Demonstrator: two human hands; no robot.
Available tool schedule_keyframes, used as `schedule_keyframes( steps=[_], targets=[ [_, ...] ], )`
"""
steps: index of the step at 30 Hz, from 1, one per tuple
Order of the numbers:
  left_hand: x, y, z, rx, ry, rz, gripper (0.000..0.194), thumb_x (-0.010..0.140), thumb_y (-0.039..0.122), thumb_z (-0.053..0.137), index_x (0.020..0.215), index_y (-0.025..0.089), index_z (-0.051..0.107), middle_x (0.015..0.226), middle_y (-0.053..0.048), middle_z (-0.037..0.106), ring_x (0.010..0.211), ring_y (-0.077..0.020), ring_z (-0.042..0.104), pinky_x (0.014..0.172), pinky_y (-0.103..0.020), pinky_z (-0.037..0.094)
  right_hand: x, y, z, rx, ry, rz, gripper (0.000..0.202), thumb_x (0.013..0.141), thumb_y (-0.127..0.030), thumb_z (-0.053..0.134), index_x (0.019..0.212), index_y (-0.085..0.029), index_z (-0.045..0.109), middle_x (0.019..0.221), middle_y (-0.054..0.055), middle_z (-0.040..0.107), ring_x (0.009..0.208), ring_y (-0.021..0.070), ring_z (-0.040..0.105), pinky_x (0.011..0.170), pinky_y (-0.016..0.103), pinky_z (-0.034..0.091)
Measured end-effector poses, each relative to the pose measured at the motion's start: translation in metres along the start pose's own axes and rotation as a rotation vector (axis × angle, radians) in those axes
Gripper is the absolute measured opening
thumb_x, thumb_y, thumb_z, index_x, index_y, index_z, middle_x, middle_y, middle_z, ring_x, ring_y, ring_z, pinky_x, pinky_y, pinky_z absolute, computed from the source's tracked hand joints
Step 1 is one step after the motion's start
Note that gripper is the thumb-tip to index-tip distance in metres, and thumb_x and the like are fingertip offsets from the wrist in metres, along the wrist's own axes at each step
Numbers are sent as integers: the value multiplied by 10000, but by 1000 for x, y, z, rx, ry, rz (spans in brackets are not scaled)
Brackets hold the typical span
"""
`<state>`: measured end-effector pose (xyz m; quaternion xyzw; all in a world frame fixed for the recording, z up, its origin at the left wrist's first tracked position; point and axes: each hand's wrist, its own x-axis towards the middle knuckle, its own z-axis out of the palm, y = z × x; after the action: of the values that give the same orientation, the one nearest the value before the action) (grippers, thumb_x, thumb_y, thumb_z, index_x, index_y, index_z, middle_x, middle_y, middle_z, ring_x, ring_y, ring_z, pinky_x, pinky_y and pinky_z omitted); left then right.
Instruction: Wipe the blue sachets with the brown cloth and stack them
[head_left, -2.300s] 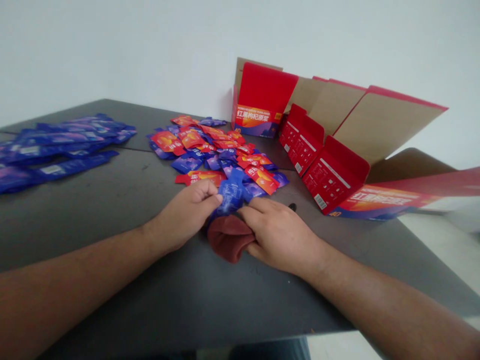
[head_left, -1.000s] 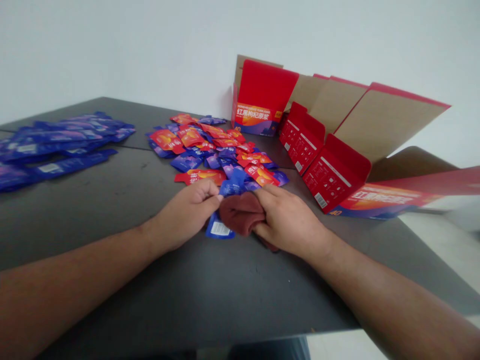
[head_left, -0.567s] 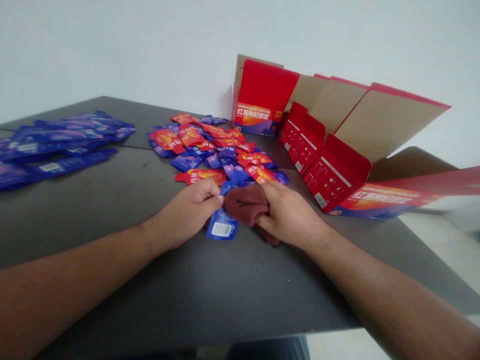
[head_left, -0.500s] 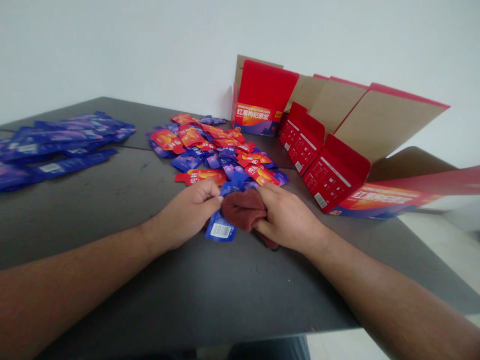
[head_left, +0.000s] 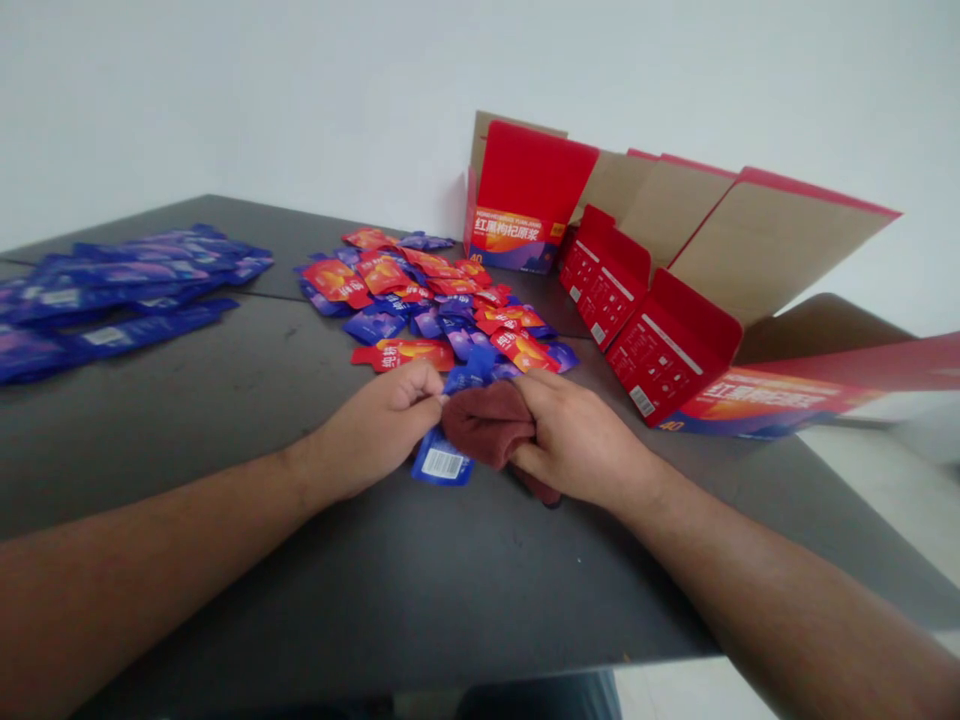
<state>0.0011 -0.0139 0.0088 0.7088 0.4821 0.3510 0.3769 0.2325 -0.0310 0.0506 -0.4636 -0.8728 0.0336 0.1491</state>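
Observation:
A blue sachet (head_left: 444,462) with a white barcode label is pinched along its left edge by my left hand (head_left: 399,412). My right hand (head_left: 574,432) grips a folded reddish-brown cloth (head_left: 489,424), which lies against the sachet and covers its middle. The fingertips of my right hand are partly hidden behind the cloth. Just beyond both hands is a loose pile of red and blue sachets (head_left: 427,290), one red sachet (head_left: 409,354) lying at its near edge.
Long blue packets (head_left: 142,270) are stacked on the left of the dark table (head_left: 300,590). At the back stands an open red carton (head_left: 517,220). More open cartons (head_left: 675,350) line the right side, flaps raised. A pale wall (head_left: 262,100) rises behind.
The cloth has shifted very slightly against the sachet, its lower end a touch farther right. Both hands keep nearly the same place and hold.

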Motion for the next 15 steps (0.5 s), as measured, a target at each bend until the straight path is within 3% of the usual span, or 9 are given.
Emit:
schedule_keyframes(
  steps=[4,9,15],
  targets=[
    [0,0,1,-42,-5,-18,178,913,333,572,807,197,529,648,56,521,563,-100,478,531,-236,377,3,3,-2,37,19,141,272,808,-226,636,1078,-194,629,1025,79,675,937,229,630,806,343,475],
    [-1,2,0,1,-15,0,157,918,279,551,790,192,524,652,58,515,557,-89,461,535,-232,367,2,2,-3,42,-3,49,233,786,-231,651,1016,-197,637,994,65,686,917,224,630,797,337,474],
    [-1,1,0,-26,-23,-17,191,926,346,567,809,199,531,655,58,525,564,-96,480,533,-236,385,4,5,-4,64,-6,151,323,816,-221,634,1138,-198,652,1045,73,696,940,222,642,797,334,480]
  ],
)
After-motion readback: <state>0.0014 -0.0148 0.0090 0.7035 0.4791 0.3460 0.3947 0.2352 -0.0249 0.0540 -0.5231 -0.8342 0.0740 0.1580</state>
